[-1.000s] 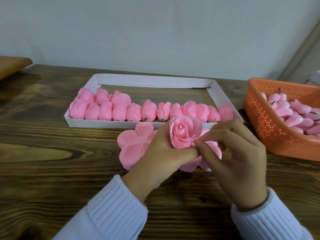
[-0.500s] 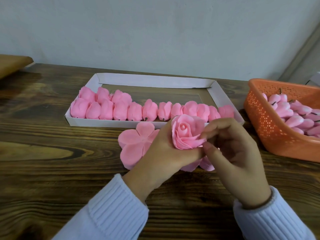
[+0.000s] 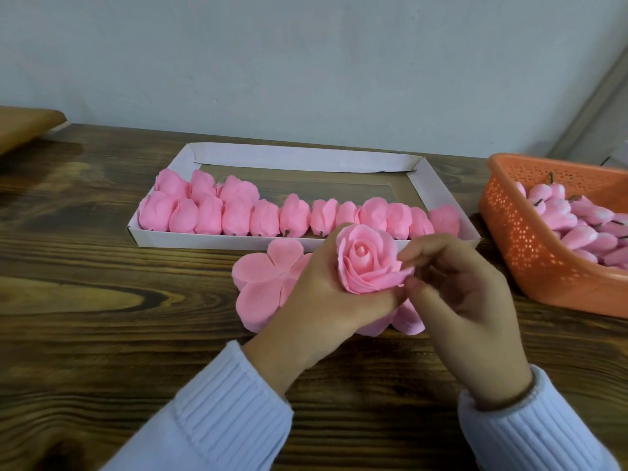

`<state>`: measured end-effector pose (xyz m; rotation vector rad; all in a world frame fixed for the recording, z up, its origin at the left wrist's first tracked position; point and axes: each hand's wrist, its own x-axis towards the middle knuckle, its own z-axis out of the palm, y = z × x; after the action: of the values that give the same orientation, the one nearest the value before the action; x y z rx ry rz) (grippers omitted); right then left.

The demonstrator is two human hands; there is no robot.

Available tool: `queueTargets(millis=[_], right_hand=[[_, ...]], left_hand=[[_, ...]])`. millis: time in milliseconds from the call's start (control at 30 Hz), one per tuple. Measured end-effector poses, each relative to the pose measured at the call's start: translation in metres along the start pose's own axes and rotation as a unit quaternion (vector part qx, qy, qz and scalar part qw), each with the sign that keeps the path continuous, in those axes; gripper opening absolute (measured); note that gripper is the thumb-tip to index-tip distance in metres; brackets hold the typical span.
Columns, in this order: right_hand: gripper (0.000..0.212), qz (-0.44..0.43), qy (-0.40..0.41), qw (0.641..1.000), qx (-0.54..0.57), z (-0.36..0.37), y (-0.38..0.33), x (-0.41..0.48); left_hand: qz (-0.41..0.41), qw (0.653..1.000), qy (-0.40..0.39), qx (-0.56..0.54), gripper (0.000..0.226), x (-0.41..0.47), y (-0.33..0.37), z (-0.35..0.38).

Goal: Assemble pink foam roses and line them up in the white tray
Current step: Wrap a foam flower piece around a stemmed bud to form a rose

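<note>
Your left hand [image 3: 323,295] gripped the pink foam rose [image 3: 367,261] from below, bloom up, just in front of the white tray [image 3: 306,159]. Your right hand [image 3: 458,307] pinched an outer petal at the rose's right edge. Finished roses [image 3: 238,215] lay in a row along the tray's near wall; flat petal cutouts [image 3: 261,287] lay on the wooden table [image 3: 102,300] under your hands.

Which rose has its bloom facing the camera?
The rose held in the left hand, before the white tray; the right hand pinches its petal; tray roses lie sideways.
</note>
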<state>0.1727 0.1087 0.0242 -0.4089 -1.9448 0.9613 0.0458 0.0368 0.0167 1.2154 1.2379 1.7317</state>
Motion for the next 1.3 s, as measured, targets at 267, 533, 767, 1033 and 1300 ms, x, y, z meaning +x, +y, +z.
queueTargets(millis=[267, 533, 767, 1033, 1300], right_hand=[[0.02, -0.075, -0.018, 0.996, -0.039, -0.002, 0.004, 0.002], [0.015, -0.081, 0.004, 0.996, -0.047, 0.001, 0.004, 0.001], [0.008, 0.143, 0.035, 0.981, 0.127, 0.008, 0.003, -0.001], [0.033, 0.354, -0.198, 0.849, 0.339, 0.018, -0.009, -0.005], [0.021, 0.43, -0.199, 0.73, 0.492, 0.02, -0.002, -0.004]], left_hand=[[-0.018, 0.998, -0.056, 0.006, 0.011, -0.003, 0.003, 0.001], [-0.013, 0.999, -0.036, -0.002, 0.009, -0.004, 0.004, 0.003], [0.067, 0.996, 0.012, 0.048, 0.031, -0.005, 0.01, 0.004], [0.09, 0.996, 0.002, 0.011, 0.019, -0.01, 0.016, 0.002], [0.067, 0.993, 0.066, -0.071, 0.01, -0.006, 0.011, 0.001]])
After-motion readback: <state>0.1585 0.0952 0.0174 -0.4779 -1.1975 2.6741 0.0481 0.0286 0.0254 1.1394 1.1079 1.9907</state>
